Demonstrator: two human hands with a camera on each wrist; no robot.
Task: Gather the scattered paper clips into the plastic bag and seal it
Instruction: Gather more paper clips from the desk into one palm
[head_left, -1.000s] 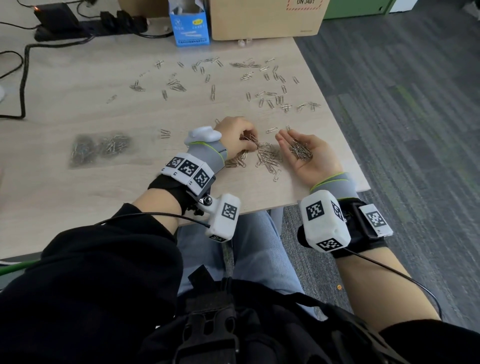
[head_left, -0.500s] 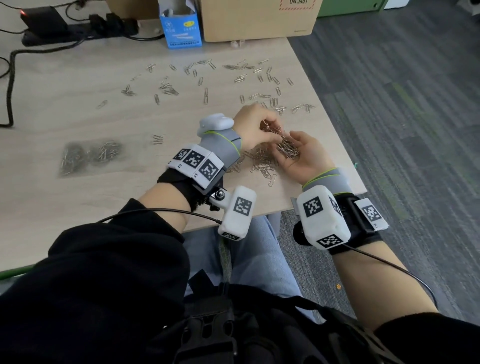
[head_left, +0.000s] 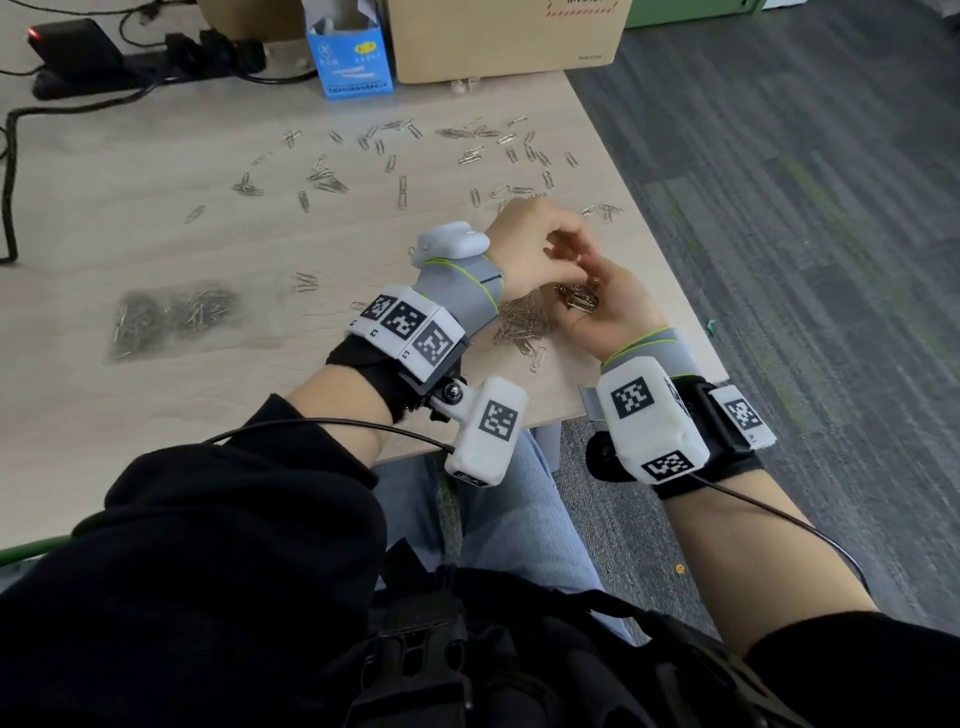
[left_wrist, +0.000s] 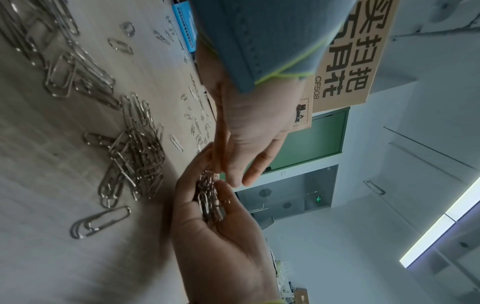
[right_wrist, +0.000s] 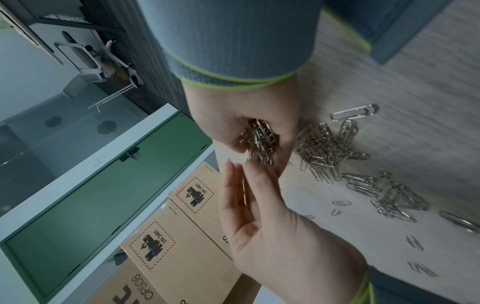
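Observation:
My right hand lies palm up at the table's near right edge, cupped around a bunch of paper clips. My left hand hovers over that palm, its fingers straight, tips at the held clips. I cannot tell if it pinches one. A loose pile of clips sits on the table just left of my right hand. Several more clips lie scattered further back. The clear plastic bag, with clips inside, lies flat at the left.
A blue box, a cardboard box and a power strip line the table's far edge. A black cable runs down the left side. The table's right edge drops off to grey carpet.
My left hand rose from the pile on the table and came over the right palm. The right hand's fingers curled in around its clips.

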